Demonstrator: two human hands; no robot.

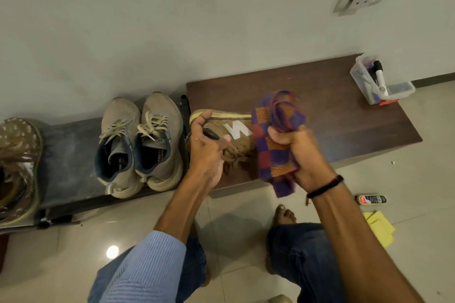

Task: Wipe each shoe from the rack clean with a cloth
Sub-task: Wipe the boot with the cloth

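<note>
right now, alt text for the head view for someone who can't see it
A person's left hand grips a brown shoe over a dark wooden bench while the right hand holds a purple checked cloth at the shoe's end. A pair of grey sneakers sits on a low rack to the left.

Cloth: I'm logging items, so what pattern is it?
The cloth is checked purple, red and orange; head view shows it.

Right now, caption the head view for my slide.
Left hand grips a brown shoe; right hand holds a checked cloth beside it.
</note>
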